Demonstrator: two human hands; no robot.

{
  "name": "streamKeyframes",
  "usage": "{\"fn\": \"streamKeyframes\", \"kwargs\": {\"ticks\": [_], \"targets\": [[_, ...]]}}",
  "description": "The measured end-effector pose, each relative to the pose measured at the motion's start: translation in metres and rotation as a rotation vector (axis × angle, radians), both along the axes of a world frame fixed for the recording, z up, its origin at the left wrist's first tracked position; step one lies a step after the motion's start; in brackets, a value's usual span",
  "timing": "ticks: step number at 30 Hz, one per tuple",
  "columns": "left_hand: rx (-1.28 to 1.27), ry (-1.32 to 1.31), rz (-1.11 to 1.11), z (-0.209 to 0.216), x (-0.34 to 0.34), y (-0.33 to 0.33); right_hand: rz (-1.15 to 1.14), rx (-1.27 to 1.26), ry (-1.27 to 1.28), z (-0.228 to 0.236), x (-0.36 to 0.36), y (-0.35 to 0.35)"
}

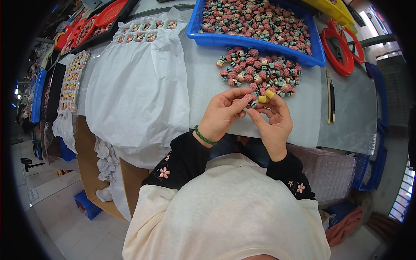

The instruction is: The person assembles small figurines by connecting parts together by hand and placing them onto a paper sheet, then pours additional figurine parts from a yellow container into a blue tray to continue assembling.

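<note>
In my left hand [219, 113], between thumb and fingers, is a small figurine [249, 99] with bumpy pink hair and a grey-green lower part. My right hand [276, 123] has its thumb and fingers bent round the figurine's lower end. Yellow finger covers [262, 99] sit on two of its fingertips. Just beyond both hands lies a loose pile of similar figurines [249, 70] on the white tabletop [208, 86]. Behind that pile, a blue tray [255, 48] is heaped with more of them. My fingers partly hide the held figurine.
White sheeting [138, 86] covers the table's left part, with figurines in rows in a tray [149, 31] at its far end. Red round lids [337, 52] and two thin sticks [330, 97] lie right. Clear plastic trays [327, 173] are stacked below the table; a cardboard box [89, 164] stands lower left.
</note>
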State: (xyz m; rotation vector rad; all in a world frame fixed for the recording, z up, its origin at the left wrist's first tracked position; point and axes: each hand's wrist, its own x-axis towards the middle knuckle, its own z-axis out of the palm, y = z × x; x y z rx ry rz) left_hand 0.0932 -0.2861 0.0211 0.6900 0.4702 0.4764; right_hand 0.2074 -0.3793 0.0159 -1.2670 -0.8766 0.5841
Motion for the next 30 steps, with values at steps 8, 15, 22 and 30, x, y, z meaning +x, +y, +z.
{"fn": "streamKeyframes", "kwargs": {"ticks": [8, 15, 22, 30], "targets": [[0.061, 0.012, -0.005, -0.0028, 0.0004, -0.0035, 0.015, -0.035, 0.201, 0.0011, 0.0031, 0.001], [0.017, 0.037, -0.012, -0.0043, 0.0006, -0.0019, 0.066, -0.056, 0.342, -0.0001, 0.0074, -0.0009], [0.018, 0.049, -0.005, -0.0038, 0.0018, -0.0024, 0.052, -0.029, 0.377, -0.0014, 0.0064, -0.003], [0.098, 0.094, 0.033, -0.0017, -0.0017, -0.0028, 0.061, -0.035, 0.469, -0.0044, 0.006, -0.002]]}}
